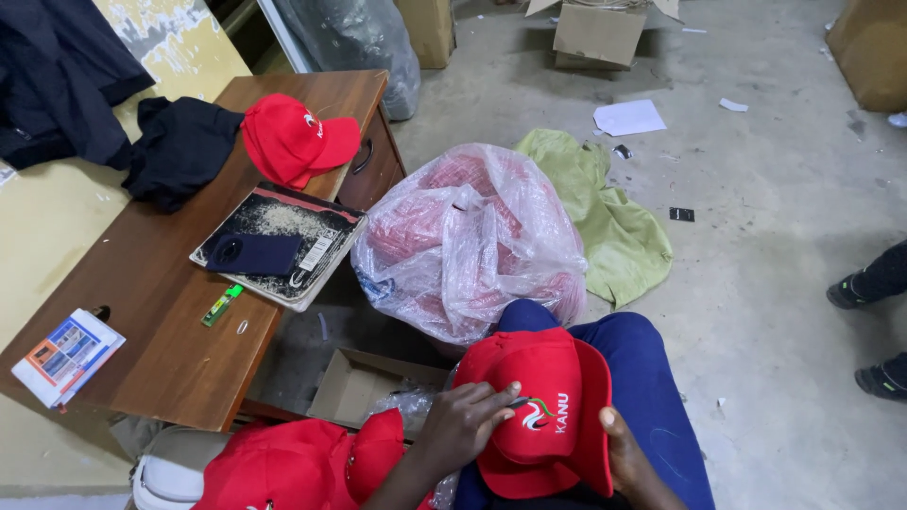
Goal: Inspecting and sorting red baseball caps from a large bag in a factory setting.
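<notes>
A red cap (pixel 553 397) with a small embroidered emblem lies on my lap, over blue trousers (pixel 652 368). My left hand (pixel 465 420) rests on the cap's front panel, its fingers pinching a small dark tool at the emblem. My right hand (pixel 625 451) grips the cap's edge from the right side. A pile of other red caps (pixel 302 463) sits at my lower left.
A clear plastic bag (pixel 472 241) full of red caps stands in front of me, with a green cloth (pixel 614 217) behind it. The wooden desk (pixel 161 321) at left bears a red cap (pixel 293 137), dark cloth, a book with a phone, a green lighter. Another person's feet (pixel 874 321) are at right.
</notes>
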